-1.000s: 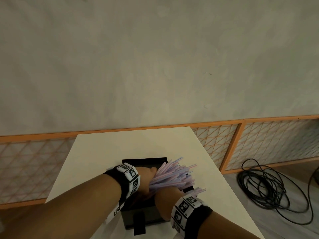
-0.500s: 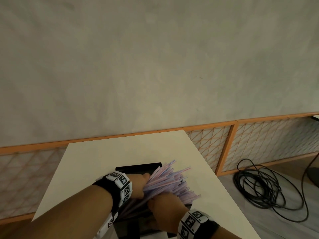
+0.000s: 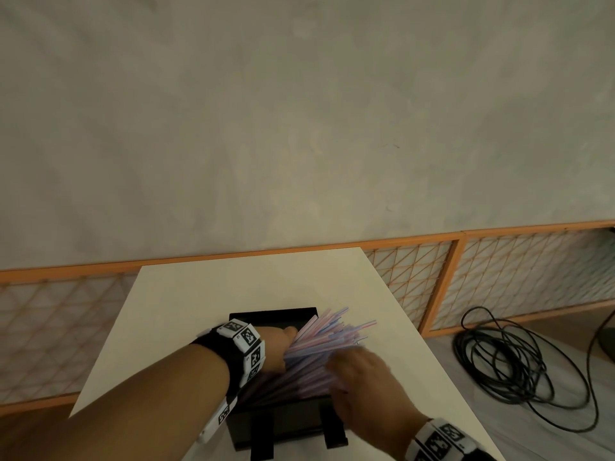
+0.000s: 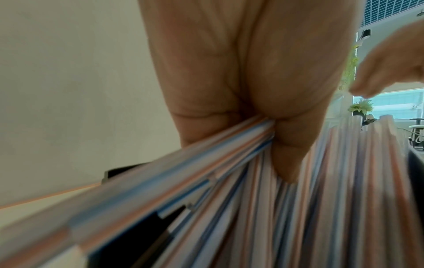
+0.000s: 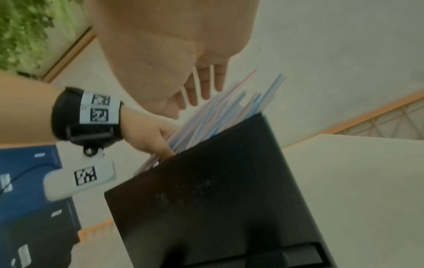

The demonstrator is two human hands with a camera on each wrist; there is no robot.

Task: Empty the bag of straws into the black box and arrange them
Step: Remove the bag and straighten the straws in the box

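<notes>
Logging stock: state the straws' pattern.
The straws are white with lengthwise stripes, some blue, some reddish-orange. Clearest in the left wrist view.

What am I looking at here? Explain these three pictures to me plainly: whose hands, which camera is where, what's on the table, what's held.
No machine here: a person works with bare hands, wearing cameras. The wide picture comes from the head, looking down at a pale table. The other two come from cameras strapped to each wrist, on bands with black-and-white markers.

On the table stands a black box with a bundle of striped straws leaning out of it. The left hand presses against the straws, with fingers pushed in among them, as the left wrist view shows. The right hand rests on top with fairly straight fingers. A coiled black cable lies on the floor.
</notes>
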